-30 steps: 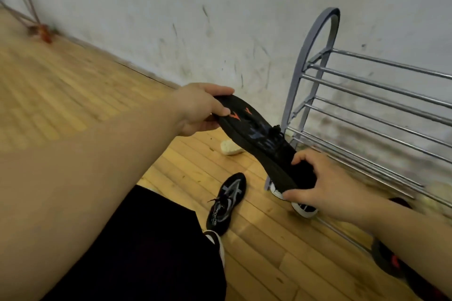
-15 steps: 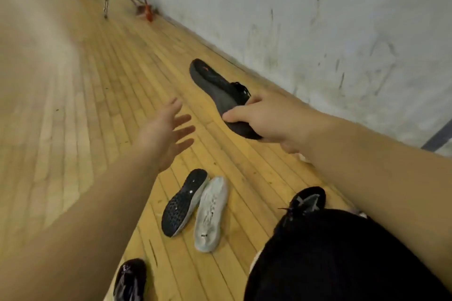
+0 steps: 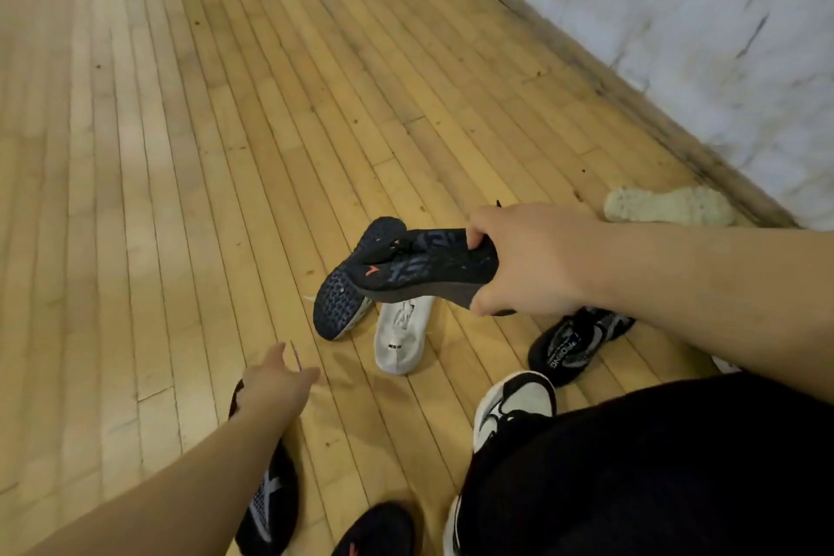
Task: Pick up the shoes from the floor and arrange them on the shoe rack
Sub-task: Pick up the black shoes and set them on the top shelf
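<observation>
While the black shoe [image 3: 419, 266] hangs: over the white shoe [image 3: 399, 339], right hand [image 3: 528, 260] fingers curled round one end.
Left hand [image 3: 275, 384]: fingers straight, empty, near the white shoe.
Risk: end-only grip could slip.

The floor [image 3: 180, 149] is wooden planks with a soft gloss. The wall [image 3: 677, 14] looks matt, rough and scuffed. The held shoe [image 3: 442, 260] is matt black cloth.

Scuffed white wall [image 3: 677, 14] upper right; dark grimy seam [image 3: 632, 104] along its base.
</observation>
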